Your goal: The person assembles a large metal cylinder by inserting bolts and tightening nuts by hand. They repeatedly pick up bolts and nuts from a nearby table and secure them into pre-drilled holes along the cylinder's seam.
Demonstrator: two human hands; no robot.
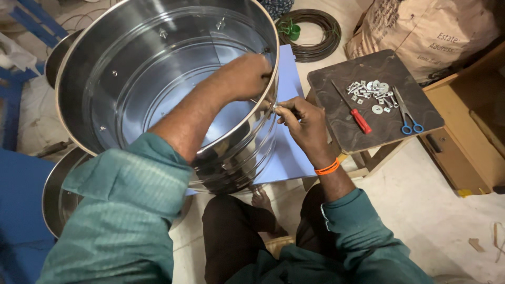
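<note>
A seated person's left hand (247, 76) reached inside a big steel drum (158, 84), fingers curled at its wall, while the right hand (302, 123) pinched a small fastener outside, apparently bolting the rim, which likely called for steady counter-pressure; a screwdriver (353, 113) lay nearby.

The floor (447, 210) is pale and dusty, with small wood scraps at the far right. To the right of the fingers stands a low dark stool (336, 84). Beyond it, further right, is a wooden cabinet (468, 142) with a metal handle on its side. Above the stool, a big brown sack (421, 26) leans in the corner. A coil of dark wire (315, 34) lies on the floor above the fingers. Far left is a blue frame (13, 94). The light is soft and even.
</note>
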